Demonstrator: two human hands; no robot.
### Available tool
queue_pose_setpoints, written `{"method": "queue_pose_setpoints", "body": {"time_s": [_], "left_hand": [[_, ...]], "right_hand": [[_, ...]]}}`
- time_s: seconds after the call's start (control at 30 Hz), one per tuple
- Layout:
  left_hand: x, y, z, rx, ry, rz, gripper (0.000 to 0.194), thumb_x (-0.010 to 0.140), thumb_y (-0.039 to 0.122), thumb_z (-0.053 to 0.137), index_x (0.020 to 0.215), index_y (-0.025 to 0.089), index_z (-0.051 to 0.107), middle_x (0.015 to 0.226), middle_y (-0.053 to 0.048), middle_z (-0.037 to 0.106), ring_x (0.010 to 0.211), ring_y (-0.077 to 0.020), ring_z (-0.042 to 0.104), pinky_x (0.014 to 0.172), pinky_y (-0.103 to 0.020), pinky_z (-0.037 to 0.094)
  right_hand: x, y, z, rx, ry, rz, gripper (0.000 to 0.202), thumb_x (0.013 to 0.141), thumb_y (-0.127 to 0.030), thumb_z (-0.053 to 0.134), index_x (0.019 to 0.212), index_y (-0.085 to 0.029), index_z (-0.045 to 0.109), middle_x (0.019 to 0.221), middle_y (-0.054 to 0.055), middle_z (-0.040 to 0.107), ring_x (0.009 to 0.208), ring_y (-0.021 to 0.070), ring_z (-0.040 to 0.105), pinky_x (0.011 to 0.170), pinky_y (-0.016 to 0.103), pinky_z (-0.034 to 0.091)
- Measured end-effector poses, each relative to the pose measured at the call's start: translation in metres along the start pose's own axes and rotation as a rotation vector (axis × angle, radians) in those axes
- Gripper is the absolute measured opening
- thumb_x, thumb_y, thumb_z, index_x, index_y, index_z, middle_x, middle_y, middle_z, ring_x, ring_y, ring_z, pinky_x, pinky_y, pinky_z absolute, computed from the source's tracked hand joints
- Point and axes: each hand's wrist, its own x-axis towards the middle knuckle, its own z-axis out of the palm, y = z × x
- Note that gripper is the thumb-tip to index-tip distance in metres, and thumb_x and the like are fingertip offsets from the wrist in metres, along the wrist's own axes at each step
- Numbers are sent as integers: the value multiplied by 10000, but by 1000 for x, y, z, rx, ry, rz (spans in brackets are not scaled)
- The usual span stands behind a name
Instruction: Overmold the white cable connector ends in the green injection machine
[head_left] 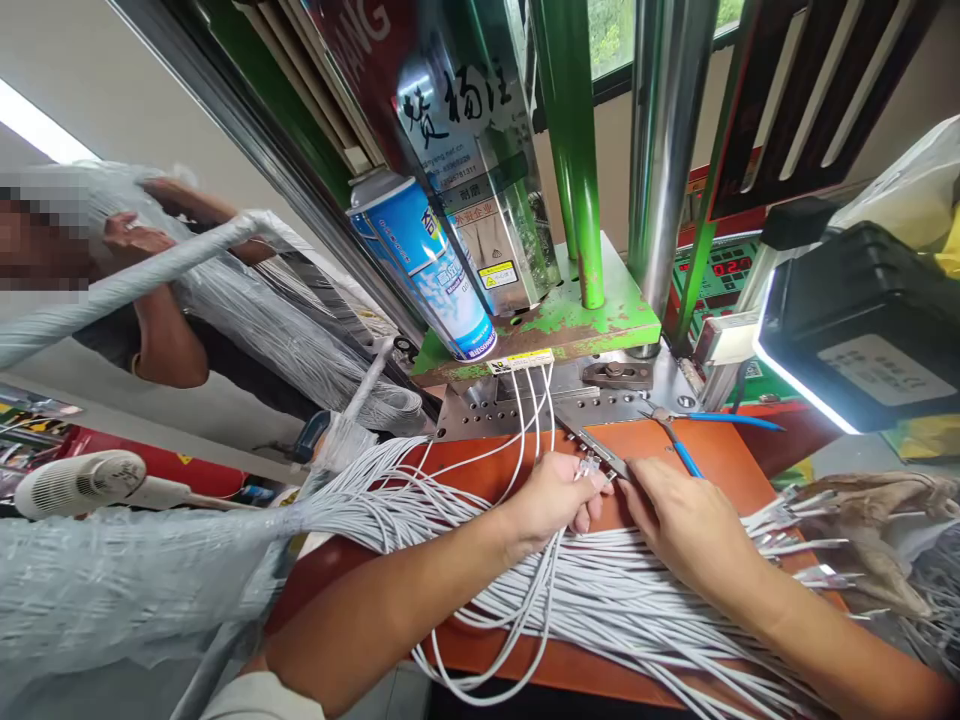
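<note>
Cable plug (590,466) pinched in the left hand (551,497), right at its fingertips.
Right hand (686,520) curled on a metal tool (592,448) touching it, over the desk (720,455).

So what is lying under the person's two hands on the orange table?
A broad bundle of white cables runs across the orange table beneath the left hand and right hand. The cable stretches directly under the palms are covered, as is the tabletop below.

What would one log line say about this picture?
left hand: pinching white cable ends | right hand: beside them on cable pile | pliers: lying on orange board
</note>
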Motion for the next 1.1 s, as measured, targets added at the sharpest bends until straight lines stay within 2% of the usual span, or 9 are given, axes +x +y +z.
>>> {"method": "queue_pose_setpoints", "body": {"time_s": [0.17,0.3,0.37,0.47,0.63,0.87,0.93,1.0,1.1], "left_hand": [[2,-1,1,27,58,26,263,867,370,644,796,118,623,550,23,560,365,-53,431,362,-167,298],[3,-3,-10,63,-84,29,430,885,555,628,938,129,605,634,-10,626,446,-110,572,435,-200,416],[3,-5,-17,134,-18,108,454,913,589,585,966,139,599,593,19,587,430,-92,520,449,-192,386],[3,-5,-23,214,86,188,388,944,523,568,884,142,611,508,59,485,433,-63,416,472,-174,326],[3,7,-24,218,-79,-8,330,929,463,552,813,157,593,489,55,486,366,-61,346,389,-178,247],[13,6,-25,129,-133,-35,270,930,401,540,786,172,535,472,88,401,346,-34,244,365,-156,160],[13,5,-24,142,-130,-42,277,948,409,521,820,166,554,484,73,447,337,-40,287,367,-158,191],[11,6,-26,182,-130,-36,316,979,443,475,888,158,577,537,31,542,357,-72,410,387,-178,293],[6,5,-34,305,30,93,330,989,462,491,935,153,596,601,25,568,445,-88,503,463,-194,379]], "right_hand": [[0,1,1,-24,-31,-54,274,1075,-348,336,922,-224,526,803,27,623,702,215,623,587,333,302],[3,4,-4,121,23,29,286,1071,-400,371,907,-236,538,817,29,639,749,221,627,660,337,369],[4,5,-7,195,44,72,293,1076,-416,371,928,-239,551,836,28,645,762,219,627,689,342,391],[4,5,-8,230,38,72,313,1083,-437,366,937,-241,561,846,27,646,767,219,622,702,349,401],[3,4,-5,188,21,31,301,1089,-418,363,1007,-231,584,896,52,666,815,231,639,712,350,407],[3,5,-6,186,-45,-74,286,1094,-379,343,914,-232,510,826,34,616,760,222,592,685,351,373],[3,6,-6,199,-43,-84,286,1094,-388,346,925,-233,516,831,30,614,761,220,586,689,350,375],[2,5,-6,184,-6,-41,288,1091,-411,359,953,-233,540,851,32,626,771,224,595,686,351,378],[1,4,-7,176,53,36,300,1088,-424,367,979,-233,571,876,34,647,764,223,613,674,349,386]]}}
